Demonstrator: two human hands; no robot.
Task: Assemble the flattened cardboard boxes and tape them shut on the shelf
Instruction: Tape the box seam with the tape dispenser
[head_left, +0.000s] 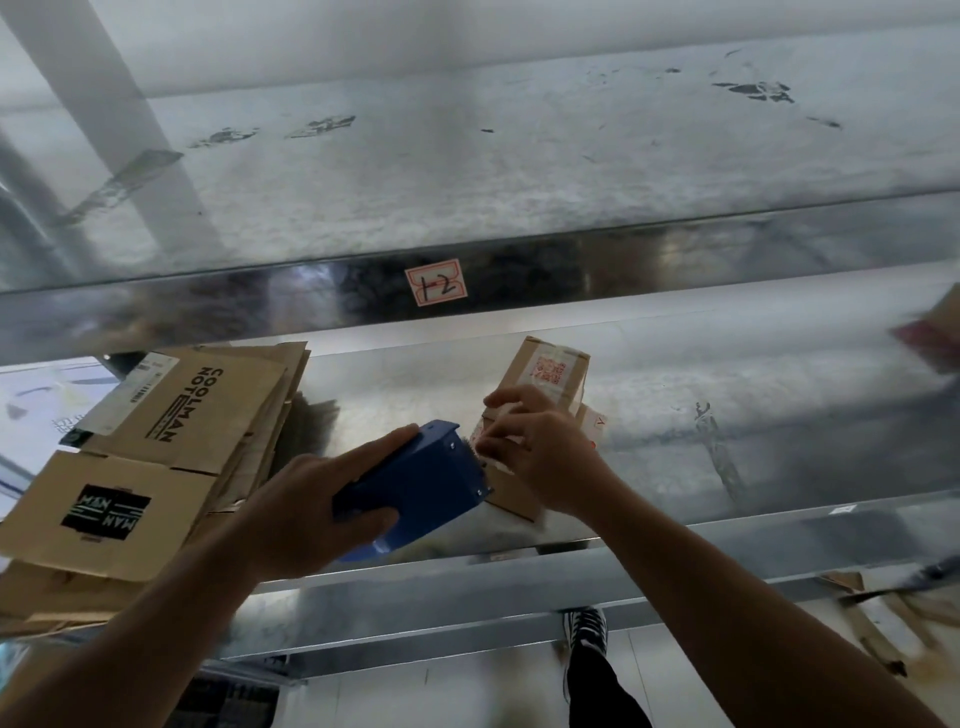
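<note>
A small brown cardboard box (550, 371) stands assembled on the metal shelf (753, 415), with red print on a pale label. My left hand (306, 499) grips a blue tape dispenser (426, 478) held against the box's near left side. My right hand (540, 452) lies on the box beside the dispenser's mouth, fingertips pinched at the tape end. A stack of flattened cardboard boxes (145, 457) printed COOLMAN lies on the shelf's left part.
An upper shelf rail carries a label marked 1-2 (435, 282). Another cardboard piece (935, 332) shows blurred at the right edge. Torn cardboard (878, 618) lies lower right. My leg and black shoe (587, 629) stand below the shelf.
</note>
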